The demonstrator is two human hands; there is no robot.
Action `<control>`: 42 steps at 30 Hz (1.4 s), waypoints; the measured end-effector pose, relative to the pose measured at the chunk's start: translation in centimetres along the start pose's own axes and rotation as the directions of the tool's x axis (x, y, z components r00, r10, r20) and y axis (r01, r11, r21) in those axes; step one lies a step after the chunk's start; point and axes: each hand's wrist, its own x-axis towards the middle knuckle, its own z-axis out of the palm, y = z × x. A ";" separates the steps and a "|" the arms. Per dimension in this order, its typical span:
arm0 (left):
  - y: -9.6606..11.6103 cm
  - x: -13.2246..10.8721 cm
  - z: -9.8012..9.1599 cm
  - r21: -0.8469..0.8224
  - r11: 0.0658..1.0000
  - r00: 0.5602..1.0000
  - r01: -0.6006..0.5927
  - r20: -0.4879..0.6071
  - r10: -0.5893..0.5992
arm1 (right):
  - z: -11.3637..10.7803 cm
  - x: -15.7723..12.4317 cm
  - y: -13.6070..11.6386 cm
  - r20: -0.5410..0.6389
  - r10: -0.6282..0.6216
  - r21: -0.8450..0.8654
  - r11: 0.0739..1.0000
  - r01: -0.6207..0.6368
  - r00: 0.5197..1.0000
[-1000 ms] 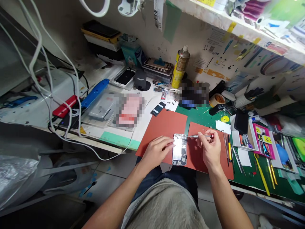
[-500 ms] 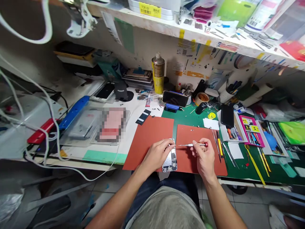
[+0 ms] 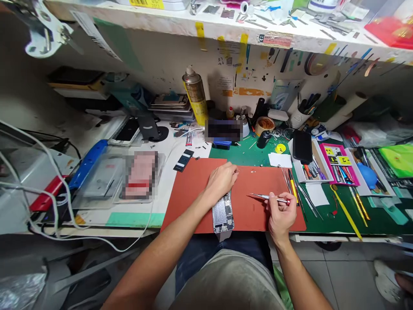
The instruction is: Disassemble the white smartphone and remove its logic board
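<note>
1. The opened silver phone body (image 3: 222, 216) lies with its internals facing up. It sits lengthwise at the seam of two red-brown rubber mats (image 3: 190, 193), and its near end overhangs the front edge of the bench.
2. The left hand (image 3: 221, 181) rests over the far end of the phone body and touches it. Its fingertips (image 3: 235, 171) are drawn together just above the mat surface. Whether anything small is pinched between them cannot be determined.
3. The right hand (image 3: 281, 215) is to the right of the phone body and apart from it. It is closed around a slim metal screwdriver with a red end cap (image 3: 269, 198), held between thumb and fingers. The shaft is nearly level. The tip points left toward the phone body without touching it.
4. A row of tweezers and yellow-handled hand tools (image 3: 298, 191) lies just beside the right edge of the mats, on a green cutting mat (image 3: 248, 157).
5. Farther right, a black rectangular device (image 3: 302, 146) lies near a magenta printed card (image 3: 342, 165).
6. Behind the mats, near the wall, a yellow and bronze spray can (image 3: 195, 94) stands upright. A brown tape roll (image 3: 264, 125) lies well to its right.
7. On the left side of the bench, a long blue plastic tool (image 3: 87, 163) lies beside loose white cables (image 3: 32, 189).
</note>
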 end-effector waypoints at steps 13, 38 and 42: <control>-2.7 0.5 -4.8 -0.149 0.989 0.998 -0.006 0.054 0.015 | -0.1 0.2 -0.2 0.001 -0.023 -0.024 0.999 0.023 1.000; -0.9 1.7 -0.4 -0.102 0.988 0.992 0.116 0.065 -0.110 | -0.1 0.1 0.0 0.067 0.010 0.003 1.000 -0.010 0.998; -0.5 1.6 -0.4 -0.091 0.988 0.991 0.123 0.065 -0.117 | 0.0 0.1 -0.1 0.066 0.015 -0.001 1.000 -0.014 0.998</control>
